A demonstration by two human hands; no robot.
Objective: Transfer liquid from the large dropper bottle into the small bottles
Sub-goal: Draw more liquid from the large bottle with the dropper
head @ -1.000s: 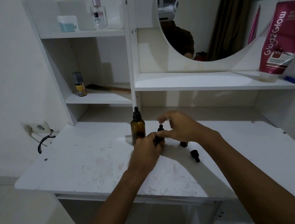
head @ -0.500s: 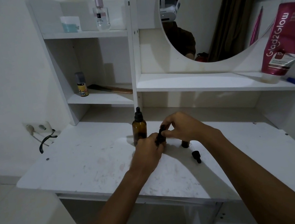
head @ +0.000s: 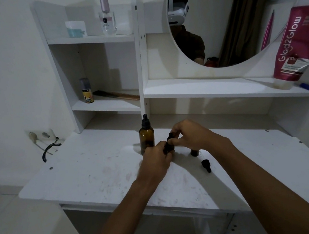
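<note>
The large amber dropper bottle (head: 146, 135) stands upright on the white desk (head: 90, 173), its black dropper cap on. Just right of it, my left hand (head: 157, 161) grips the body of a small dark bottle (head: 168, 146). My right hand (head: 190, 134) pinches that bottle's black dropper cap from above. A second small dark bottle (head: 194, 152) stands uncapped behind my right wrist, partly hidden. Its dropper (head: 205, 164) lies flat on the desk beside it.
Shelves rise behind the desk with a small yellow bottle (head: 87, 91), a comb (head: 117, 96), a perfume bottle (head: 107, 17) and a jar (head: 75, 28). A pink tube (head: 296, 45) stands on the right shelf by a round mirror (head: 230, 15). A wall socket (head: 41, 135) sits left.
My hands have stayed on the small bottle, the right fingers shifting slightly on its cap. The view has drifted a little; nothing else on the desk has moved.
</note>
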